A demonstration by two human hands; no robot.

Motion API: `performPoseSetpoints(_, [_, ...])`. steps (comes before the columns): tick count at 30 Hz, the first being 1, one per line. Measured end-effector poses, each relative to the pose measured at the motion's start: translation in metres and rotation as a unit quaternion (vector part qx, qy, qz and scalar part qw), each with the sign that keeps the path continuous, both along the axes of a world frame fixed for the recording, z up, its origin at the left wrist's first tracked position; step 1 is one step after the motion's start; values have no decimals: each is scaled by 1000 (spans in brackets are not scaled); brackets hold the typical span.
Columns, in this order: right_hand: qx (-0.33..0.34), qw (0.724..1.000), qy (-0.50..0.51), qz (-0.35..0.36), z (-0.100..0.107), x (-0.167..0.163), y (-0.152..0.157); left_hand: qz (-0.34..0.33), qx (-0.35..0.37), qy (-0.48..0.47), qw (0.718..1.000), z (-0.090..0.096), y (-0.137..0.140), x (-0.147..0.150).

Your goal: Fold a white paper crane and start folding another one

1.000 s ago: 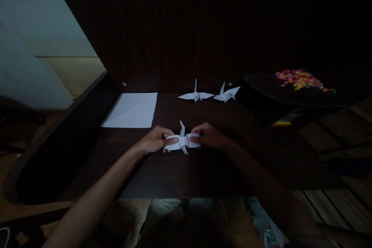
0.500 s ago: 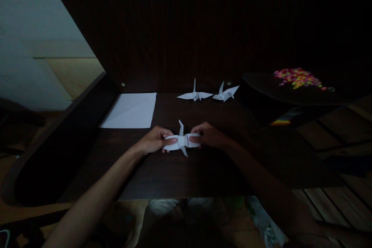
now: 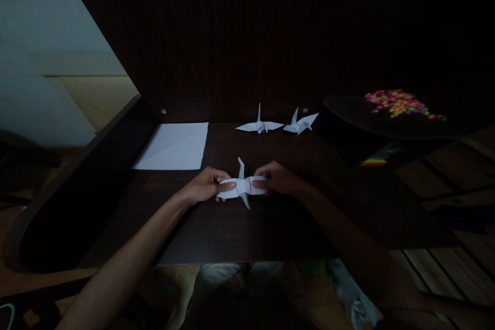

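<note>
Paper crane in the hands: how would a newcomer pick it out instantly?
On the dark desk, look nearer than the two cranes at its back. The white paper crane is between the left hand and right hand. Unlike those two, it is held, a thumb on each wing.

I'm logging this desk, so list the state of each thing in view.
Held paper bird: folded, wings spread.
Left hand: closed on one wing.
Right hand: closed on the other wing.
Rear left paper bird: folded, wings spread.
Rear right paper bird: folded, wings spread, tilted.
White paper: flat, faint diagonal line across it.
Colourful pieces: heaped loosely.
</note>
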State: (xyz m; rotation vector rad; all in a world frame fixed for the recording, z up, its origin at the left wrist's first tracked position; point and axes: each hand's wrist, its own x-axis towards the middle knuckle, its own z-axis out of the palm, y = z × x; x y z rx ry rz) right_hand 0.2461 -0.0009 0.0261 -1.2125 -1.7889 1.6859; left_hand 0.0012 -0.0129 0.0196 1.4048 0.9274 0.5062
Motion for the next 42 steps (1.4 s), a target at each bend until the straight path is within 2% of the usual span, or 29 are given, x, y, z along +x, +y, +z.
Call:
performPoseSetpoints(34, [4,1000,-18,3,-3,1,1,8,-14,11,1000,3,0,1])
performPoseSetpoints(42, [25,1000,10,4,4,0,-1,0,-10,9,1000,2,0,0])
